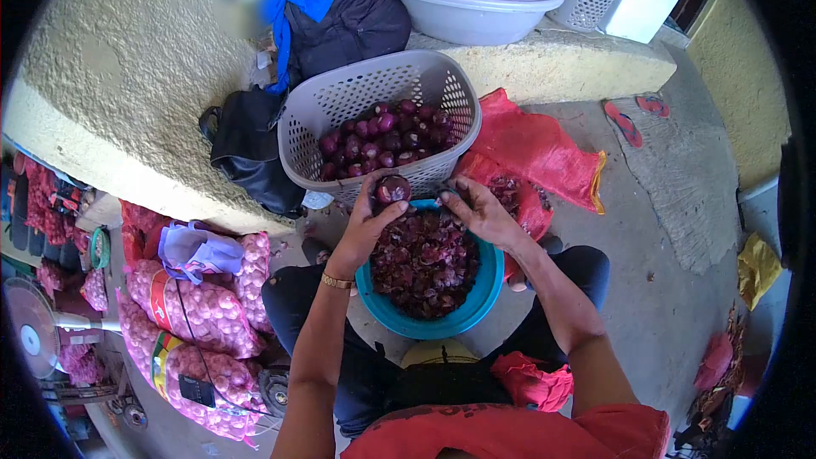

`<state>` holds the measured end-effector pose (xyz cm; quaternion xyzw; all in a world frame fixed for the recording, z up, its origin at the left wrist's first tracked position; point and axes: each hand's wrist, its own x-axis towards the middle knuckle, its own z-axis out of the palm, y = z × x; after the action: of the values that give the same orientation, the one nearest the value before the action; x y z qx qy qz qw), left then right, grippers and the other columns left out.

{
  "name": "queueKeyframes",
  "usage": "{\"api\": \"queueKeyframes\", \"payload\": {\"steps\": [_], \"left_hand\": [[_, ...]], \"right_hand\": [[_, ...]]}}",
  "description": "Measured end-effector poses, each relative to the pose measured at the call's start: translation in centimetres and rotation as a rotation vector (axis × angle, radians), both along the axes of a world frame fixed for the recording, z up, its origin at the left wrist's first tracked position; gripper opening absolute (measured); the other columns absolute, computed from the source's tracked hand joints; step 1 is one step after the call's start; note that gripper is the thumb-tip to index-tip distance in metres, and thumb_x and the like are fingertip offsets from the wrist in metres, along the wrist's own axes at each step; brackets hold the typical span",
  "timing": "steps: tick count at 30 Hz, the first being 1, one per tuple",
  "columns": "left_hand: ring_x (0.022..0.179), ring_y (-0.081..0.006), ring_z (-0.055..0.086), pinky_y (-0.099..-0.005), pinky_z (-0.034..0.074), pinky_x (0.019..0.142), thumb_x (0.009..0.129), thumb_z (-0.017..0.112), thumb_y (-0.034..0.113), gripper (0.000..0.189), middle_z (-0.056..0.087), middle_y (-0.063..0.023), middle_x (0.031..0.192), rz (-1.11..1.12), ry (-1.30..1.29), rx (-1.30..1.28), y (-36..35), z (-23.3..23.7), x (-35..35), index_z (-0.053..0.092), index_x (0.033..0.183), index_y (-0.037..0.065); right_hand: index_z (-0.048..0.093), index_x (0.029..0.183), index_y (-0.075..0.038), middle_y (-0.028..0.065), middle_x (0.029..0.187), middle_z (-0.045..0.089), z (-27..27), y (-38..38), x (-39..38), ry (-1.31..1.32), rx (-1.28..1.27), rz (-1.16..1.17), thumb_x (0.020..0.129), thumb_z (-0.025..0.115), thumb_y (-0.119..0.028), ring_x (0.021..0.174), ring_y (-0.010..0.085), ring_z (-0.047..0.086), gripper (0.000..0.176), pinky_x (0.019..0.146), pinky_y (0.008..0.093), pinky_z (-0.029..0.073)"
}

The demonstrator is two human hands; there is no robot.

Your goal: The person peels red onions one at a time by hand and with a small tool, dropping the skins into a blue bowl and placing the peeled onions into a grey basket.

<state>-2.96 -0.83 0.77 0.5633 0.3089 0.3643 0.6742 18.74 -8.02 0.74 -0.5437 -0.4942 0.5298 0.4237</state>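
My left hand (371, 219) holds a dark red onion (393, 189) between thumb and fingers, above the far left rim of a teal basin (489, 289). Dark red onion skins (425, 263) lie in the basin. My right hand (480, 212) is at the basin's far right rim, its thumb and fingers closed round a small dark object that I cannot make out. Just beyond both hands, a grey perforated basket (319, 110) holds many purple onions (374, 140).
Red mesh sacking (540, 149) lies right of the basket. Filled mesh sacks (208, 314) and a purple bag (200, 251) are at the left. Black bags (246, 140) lean on the ledge by the basket. A grey tub (476, 17) and slippers (625, 123) are farther back.
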Motion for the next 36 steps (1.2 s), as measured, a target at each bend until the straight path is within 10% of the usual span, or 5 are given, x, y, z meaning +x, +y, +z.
{"api": "queueKeyframes", "payload": {"steps": [9,12,16,22,36], "left_hand": [[0.110,-0.0166,0.054,-0.0303,0.045,0.095,0.088,0.065,0.009,0.051,0.055,-0.0084,0.119,-0.076,-0.035,0.023,-0.1,0.2,-0.2,0.040,0.133,0.003],[0.110,-0.0164,0.054,-0.0318,0.045,0.095,0.095,0.060,0.020,0.046,0.055,-0.0074,0.119,-0.054,-0.026,-0.034,-0.5,0.2,-0.3,0.041,0.133,0.004],[0.112,-0.0134,0.050,-0.0282,0.038,0.101,0.103,0.037,0.039,0.046,0.053,-0.0069,0.122,-0.018,0.011,-0.097,-1.0,0.2,0.1,0.044,0.133,0.004],[0.122,-0.0179,0.046,-0.0300,0.031,0.108,0.104,0.023,0.046,0.059,0.048,-0.0125,0.133,-0.171,0.009,-0.180,-0.2,-2.5,0.8,0.041,0.138,0.000],[0.122,-0.0182,0.047,-0.0314,0.033,0.108,0.103,0.019,0.050,0.065,0.052,-0.0113,0.130,-0.146,0.229,0.070,-1.0,-0.7,1.3,0.044,0.135,0.000]], "right_hand": [[0.054,0.109,0.000,0.0052,0.080,0.060,-0.4,-0.1,-0.8,-0.365,0.461,-0.103,0.091,0.066,-0.033,0.072,0.0164,0.056,0.040,0.074,0.0322,0.049],[0.051,0.122,0.000,0.0037,0.090,0.061,0.2,0.0,0.0,0.012,-0.140,-0.005,0.096,0.057,-0.034,0.087,0.0152,0.056,0.044,0.082,0.0312,0.046],[0.052,0.121,0.000,0.0019,0.090,0.060,-0.6,0.2,-0.4,-0.058,0.142,-0.077,0.098,0.056,-0.032,0.081,0.0110,0.054,0.040,0.073,0.0280,0.045],[0.063,0.094,0.004,0.0206,0.072,0.062,0.2,0.5,-1.5,-0.273,0.574,-0.013,0.079,0.078,-0.033,0.065,0.0239,0.064,0.043,0.063,0.0374,0.049],[0.064,0.089,0.002,0.0245,0.063,0.057,0.0,0.1,-1.4,-0.625,0.492,0.032,0.085,0.068,-0.039,0.065,0.0426,0.062,0.041,0.057,0.0454,0.049]]}}
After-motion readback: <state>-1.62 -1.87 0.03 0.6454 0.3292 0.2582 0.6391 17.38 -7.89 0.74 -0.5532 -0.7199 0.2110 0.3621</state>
